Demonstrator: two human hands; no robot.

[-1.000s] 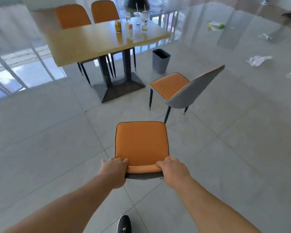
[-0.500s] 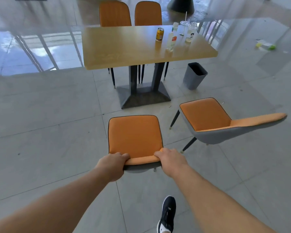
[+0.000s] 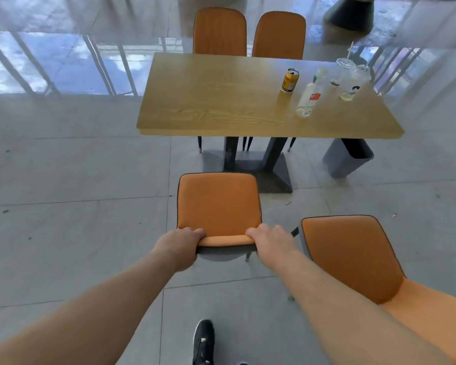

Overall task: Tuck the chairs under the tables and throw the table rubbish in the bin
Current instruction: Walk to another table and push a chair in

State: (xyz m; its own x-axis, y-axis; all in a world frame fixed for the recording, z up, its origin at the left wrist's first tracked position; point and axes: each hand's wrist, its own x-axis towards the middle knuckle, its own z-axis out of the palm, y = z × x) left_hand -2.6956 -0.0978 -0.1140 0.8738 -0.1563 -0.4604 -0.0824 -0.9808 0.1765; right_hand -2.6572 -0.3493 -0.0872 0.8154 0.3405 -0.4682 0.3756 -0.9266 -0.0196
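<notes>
An orange-seated chair [image 3: 217,204] stands just short of the wooden table [image 3: 221,101], its seat facing the table's near edge. My left hand [image 3: 181,246] and my right hand [image 3: 270,239] both grip the top of its backrest. On the table's right part stand a yellow can [image 3: 290,80], a clear bottle [image 3: 309,97] with a red label and two clear plastic cups [image 3: 352,80], one with a straw. A grey bin [image 3: 349,159] sits on the floor by the table's near right corner.
A second orange chair [image 3: 350,256] stands close on my right, its backrest reaching the frame's right edge. Two more orange chairs [image 3: 248,32] are tucked in at the table's far side. The table's dark pedestal base [image 3: 258,167] lies ahead of the held chair. My black shoe [image 3: 203,341] is below.
The held chair and I have moved closer to the table and now face its long edge. The second chair has slid from ahead to my right side.
</notes>
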